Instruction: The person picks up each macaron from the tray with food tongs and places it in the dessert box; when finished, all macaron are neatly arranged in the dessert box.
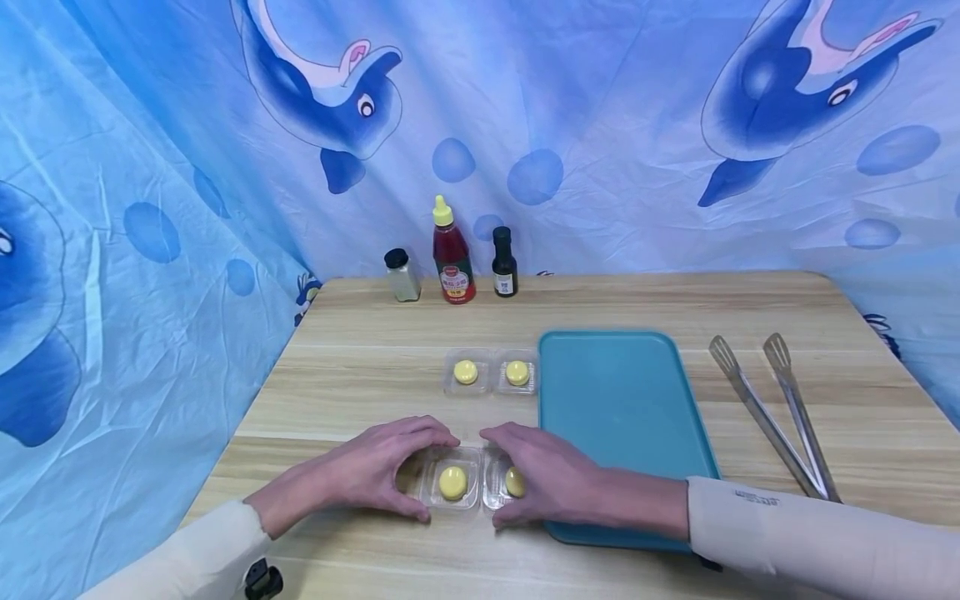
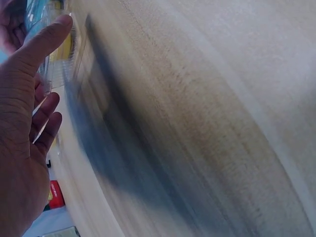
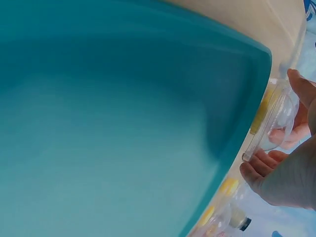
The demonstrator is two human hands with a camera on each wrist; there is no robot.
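Observation:
Two clear plastic boxes sit side by side near the front of the table, each with a small round yellow piece inside that looks like a pastry. Around the left box (image 1: 472,467) my left hand (image 1: 382,467) curves, its thumb at the near edge and fingers at the far edge. My right hand (image 1: 551,475) likewise spans the right box (image 1: 494,479), partly hiding its yellow piece (image 1: 514,482). The right wrist view shows thumb and fingertips on opposite edges of that box (image 3: 269,123). In the left wrist view, the thumb (image 2: 47,42) lies against clear plastic.
Farther back stand two more clear boxes (image 1: 491,385) with yellow pieces. A blue tray (image 1: 622,400) lies under the right forearm, with metal tongs (image 1: 780,425) to its right. Along the back stand a shaker jar (image 1: 403,279), a red sauce bottle (image 1: 454,267) and a dark bottle (image 1: 505,267).

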